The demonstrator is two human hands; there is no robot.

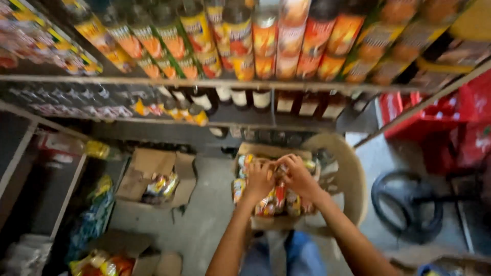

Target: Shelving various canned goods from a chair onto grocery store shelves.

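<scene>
An open cardboard box full of small orange and red packets rests on a beige plastic chair below me. My left hand and my right hand are both down in the box, close together, fingers closed around packets at its top. The frame is blurred, so the exact grip on each packet is unclear. My blue trouser legs show beneath the box.
Shelves ahead carry rows of bottles with orange and red labels and dark bottles. A second open cardboard box lies on the floor to the left. A black fan base and red crates stand at right.
</scene>
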